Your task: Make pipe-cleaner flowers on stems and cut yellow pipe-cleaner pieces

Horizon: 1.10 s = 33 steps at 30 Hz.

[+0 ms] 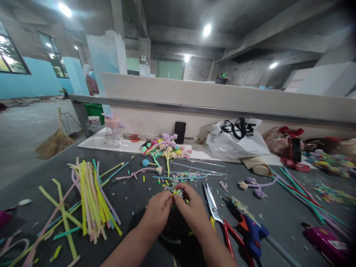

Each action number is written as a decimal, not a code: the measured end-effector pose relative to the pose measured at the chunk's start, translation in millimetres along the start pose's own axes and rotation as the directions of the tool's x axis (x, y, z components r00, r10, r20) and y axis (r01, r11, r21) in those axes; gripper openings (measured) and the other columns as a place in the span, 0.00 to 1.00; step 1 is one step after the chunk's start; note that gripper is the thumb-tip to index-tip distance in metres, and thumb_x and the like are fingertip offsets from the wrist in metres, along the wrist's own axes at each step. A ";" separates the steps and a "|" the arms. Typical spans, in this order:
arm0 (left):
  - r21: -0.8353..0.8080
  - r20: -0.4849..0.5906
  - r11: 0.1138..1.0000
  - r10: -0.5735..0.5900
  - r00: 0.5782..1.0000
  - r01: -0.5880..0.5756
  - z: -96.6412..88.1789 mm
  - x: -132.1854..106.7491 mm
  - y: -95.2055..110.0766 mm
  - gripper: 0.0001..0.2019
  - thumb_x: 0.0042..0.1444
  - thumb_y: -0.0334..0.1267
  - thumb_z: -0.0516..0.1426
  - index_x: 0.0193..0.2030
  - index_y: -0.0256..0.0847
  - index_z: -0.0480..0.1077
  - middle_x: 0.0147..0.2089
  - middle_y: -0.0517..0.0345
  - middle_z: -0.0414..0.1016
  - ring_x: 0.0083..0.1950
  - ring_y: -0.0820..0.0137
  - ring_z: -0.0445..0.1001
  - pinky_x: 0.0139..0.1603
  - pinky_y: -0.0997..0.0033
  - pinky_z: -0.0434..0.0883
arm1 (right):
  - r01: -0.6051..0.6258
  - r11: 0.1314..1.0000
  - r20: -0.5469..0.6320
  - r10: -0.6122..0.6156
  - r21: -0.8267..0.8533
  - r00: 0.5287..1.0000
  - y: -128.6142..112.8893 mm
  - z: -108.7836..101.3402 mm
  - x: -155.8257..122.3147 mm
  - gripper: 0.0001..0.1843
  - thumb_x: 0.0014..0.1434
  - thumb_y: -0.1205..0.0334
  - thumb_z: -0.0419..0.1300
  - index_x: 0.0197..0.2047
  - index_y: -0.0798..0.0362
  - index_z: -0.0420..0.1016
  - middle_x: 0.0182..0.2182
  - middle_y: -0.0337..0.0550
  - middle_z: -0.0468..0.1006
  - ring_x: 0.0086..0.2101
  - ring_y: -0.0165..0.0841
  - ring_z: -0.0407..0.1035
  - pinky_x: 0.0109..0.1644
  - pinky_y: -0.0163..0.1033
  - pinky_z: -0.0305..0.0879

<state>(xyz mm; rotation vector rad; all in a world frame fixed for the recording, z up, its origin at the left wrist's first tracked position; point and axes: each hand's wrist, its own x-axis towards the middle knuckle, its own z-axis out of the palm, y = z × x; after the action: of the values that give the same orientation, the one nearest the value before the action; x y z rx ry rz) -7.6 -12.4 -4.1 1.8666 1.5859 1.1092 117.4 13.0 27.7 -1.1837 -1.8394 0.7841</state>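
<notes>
My left hand [160, 208] and my right hand [191, 207] meet low in the middle of the view, fingers pinched around a small yellow-green fuzzy piece [177, 192]. Its full shape is hidden by my fingertips. Just beyond them lie scattered short cut bits [178, 178] of pastel fuzzy stem and a pile of fuzzy flowers [167, 142]. Right of my right hand, scissors [213, 204] lie with blades slightly apart. Beside them rests a blue glue gun [254, 233] with a clear stick in its back.
Bundled yellow and pink fuzzy stems [93, 200] lie to the left. A lidded clear cup [113, 133], a black phone [180, 132] and a white bag [236, 139] stand along the back panel. On the right are a purple flower stem [258, 184], long stems [308, 196] and a magenta tool [326, 243].
</notes>
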 end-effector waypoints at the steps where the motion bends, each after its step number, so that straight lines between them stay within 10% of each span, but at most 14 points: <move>1: -0.022 -0.007 1.000 -0.007 1.000 0.007 1.0 0.1 -0.3 0.12 0.56 0.34 0.43 0.22 0.41 0.56 0.24 0.61 0.62 0.27 0.72 0.62 0.29 0.75 0.57 | -0.002 1.000 0.002 0.002 0.013 1.000 0.1 0.2 0.0 0.09 0.47 0.66 0.53 0.35 0.53 0.69 0.28 0.39 0.71 0.28 0.32 0.64 0.34 0.35 0.61; 11: -0.322 0.006 0.946 -0.046 0.999 0.045 0.6 -1.4 2.2 0.12 0.57 0.39 0.46 0.24 0.39 0.60 0.23 0.63 0.59 0.25 0.74 0.58 0.27 0.75 0.57 | -0.051 0.966 -0.033 0.061 0.252 0.998 -2.0 -3.4 -4.8 0.09 0.51 0.61 0.55 0.36 0.53 0.68 0.28 0.39 0.70 0.28 0.32 0.63 0.33 0.35 0.60; 19: -0.844 0.393 0.361 -0.087 0.915 0.396 -9.2 -11.1 16.2 0.12 0.48 0.45 0.58 0.32 0.39 0.63 0.18 0.71 0.49 0.16 0.83 0.44 0.17 0.81 0.44 | -0.068 0.800 -0.038 0.113 0.597 0.993 -3.2 -9.6 -6.5 0.09 0.54 0.57 0.56 0.35 0.52 0.72 0.31 0.40 0.72 0.30 0.31 0.64 0.36 0.34 0.61; 27: -0.888 0.459 0.112 0.147 0.876 0.447 -9.9 -18.8 3.0 0.14 0.43 0.41 0.63 0.29 0.37 0.63 0.17 0.70 0.50 0.14 0.85 0.46 0.14 0.84 0.45 | 0.151 0.841 0.127 -0.250 0.519 0.960 -10.1 -16.3 -10.8 0.08 0.53 0.57 0.58 0.33 0.50 0.78 0.33 0.42 0.70 0.38 0.34 0.65 0.44 0.38 0.60; 33: -0.860 0.494 0.037 0.301 0.815 0.508 -10.1 -21.6 -2.5 0.13 0.43 0.39 0.63 0.31 0.37 0.63 0.16 0.70 0.50 0.13 0.86 0.46 0.12 0.86 0.46 | 0.142 0.831 0.210 -0.295 0.539 0.932 -17.1 -20.4 -14.2 0.10 0.50 0.53 0.61 0.32 0.49 0.78 0.31 0.40 0.67 0.35 0.32 0.64 0.41 0.37 0.60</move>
<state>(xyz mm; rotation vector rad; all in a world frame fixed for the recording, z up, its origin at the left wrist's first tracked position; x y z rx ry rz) -17.5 -34.2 -6.3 0.7742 0.1877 0.9481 131.2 -4.9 47.7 -0.5175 -1.7825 1.2661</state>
